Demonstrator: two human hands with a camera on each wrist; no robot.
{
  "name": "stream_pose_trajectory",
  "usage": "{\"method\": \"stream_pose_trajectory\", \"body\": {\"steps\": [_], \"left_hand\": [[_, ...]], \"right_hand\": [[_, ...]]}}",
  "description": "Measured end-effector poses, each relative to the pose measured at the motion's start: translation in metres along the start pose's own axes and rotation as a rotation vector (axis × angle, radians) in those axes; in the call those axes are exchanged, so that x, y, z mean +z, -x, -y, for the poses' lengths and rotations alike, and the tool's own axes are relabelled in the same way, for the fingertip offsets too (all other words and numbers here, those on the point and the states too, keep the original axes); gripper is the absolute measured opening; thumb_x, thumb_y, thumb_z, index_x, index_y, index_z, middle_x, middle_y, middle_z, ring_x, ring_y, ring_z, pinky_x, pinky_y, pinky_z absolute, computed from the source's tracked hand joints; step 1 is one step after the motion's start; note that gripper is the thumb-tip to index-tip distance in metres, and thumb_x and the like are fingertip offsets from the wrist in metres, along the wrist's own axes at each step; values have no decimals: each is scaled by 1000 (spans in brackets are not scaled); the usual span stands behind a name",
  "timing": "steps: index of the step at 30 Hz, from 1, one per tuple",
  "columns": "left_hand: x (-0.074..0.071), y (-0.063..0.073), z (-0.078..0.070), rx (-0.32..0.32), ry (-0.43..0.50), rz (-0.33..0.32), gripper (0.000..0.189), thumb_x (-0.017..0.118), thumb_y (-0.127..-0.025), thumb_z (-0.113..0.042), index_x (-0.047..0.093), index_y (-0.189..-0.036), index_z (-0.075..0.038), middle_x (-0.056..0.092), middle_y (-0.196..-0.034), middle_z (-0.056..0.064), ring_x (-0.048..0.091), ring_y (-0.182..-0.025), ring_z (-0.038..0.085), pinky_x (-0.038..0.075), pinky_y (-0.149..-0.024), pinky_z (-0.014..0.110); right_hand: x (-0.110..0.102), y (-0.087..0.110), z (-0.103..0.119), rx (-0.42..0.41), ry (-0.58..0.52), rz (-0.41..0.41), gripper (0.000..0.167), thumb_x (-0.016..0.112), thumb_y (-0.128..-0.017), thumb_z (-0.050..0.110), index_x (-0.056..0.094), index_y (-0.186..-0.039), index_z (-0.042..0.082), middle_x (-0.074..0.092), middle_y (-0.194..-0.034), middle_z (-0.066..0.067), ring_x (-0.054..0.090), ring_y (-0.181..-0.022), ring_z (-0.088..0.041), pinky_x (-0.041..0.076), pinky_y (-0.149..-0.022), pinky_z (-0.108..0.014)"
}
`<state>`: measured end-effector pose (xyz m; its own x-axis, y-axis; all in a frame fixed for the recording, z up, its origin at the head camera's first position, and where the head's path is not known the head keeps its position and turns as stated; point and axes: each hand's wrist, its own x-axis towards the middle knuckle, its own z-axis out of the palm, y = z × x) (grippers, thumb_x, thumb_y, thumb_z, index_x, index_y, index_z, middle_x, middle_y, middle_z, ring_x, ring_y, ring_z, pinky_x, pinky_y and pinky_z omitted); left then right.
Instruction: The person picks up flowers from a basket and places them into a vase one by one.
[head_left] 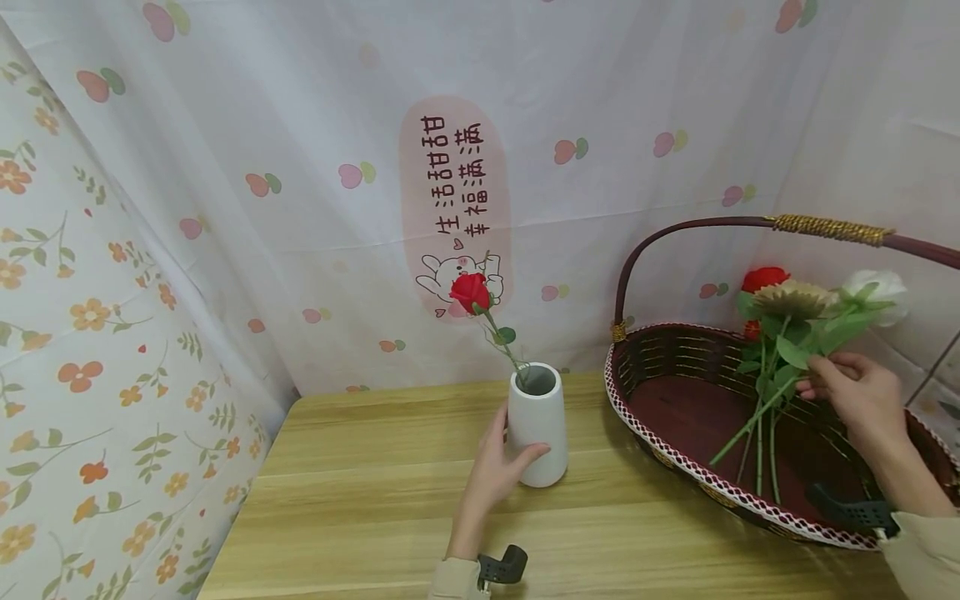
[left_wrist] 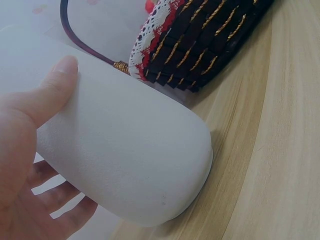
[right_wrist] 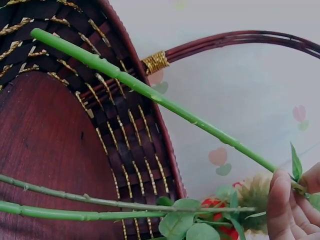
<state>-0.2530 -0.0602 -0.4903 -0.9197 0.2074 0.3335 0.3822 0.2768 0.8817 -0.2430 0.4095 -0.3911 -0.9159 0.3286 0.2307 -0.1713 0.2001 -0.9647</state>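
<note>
Beige and black behind the hands

Behind the left hand [head_left: 495, 458], a beige sleeve [head_left: 453, 582] ends partway along the forearm, with bare wrist between cuff and hand. A matching beige cuff [head_left: 926, 546] lies behind the right hand [head_left: 866, 396], plain and softly creased. At the edge of the left one, a black bent fitting [head_left: 504, 566] juts out on the thumb side, its outer end rounded and upturned. Its dark counterpart [head_left: 851, 510] behind the other hand looks longer, marked with small dots. The left thumbnail [left_wrist: 66, 64] is rounded.
</note>
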Motion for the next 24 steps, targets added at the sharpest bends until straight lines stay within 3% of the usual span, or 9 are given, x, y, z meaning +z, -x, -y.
{"method": "stream_pose_trajectory", "body": {"steps": [10, 24], "left_hand": [[0, 0, 0, -2, -6, -5, 85, 79, -88, -42, 35, -155, -14, 49, -147, 8, 49, -132, 27, 43, -107, 50], [0, -1, 0, 5, -13, -4, 84, 79, -88, -41, 36, -154, -15, 50, -146, 7, 51, -131, 26, 44, -107, 50]], "right_hand": [[7, 3, 14, -44, 55, -41, 14, 60, -102, 18, 51, -104, 8, 70, -71, 13, 67, -55, -8, 53, -59, -13], [22, 9, 34, -122, -261, -6, 4, 64, -98, 7, 62, -95, 9, 73, -74, 3, 68, -55, -11, 56, -54, -19]]}}
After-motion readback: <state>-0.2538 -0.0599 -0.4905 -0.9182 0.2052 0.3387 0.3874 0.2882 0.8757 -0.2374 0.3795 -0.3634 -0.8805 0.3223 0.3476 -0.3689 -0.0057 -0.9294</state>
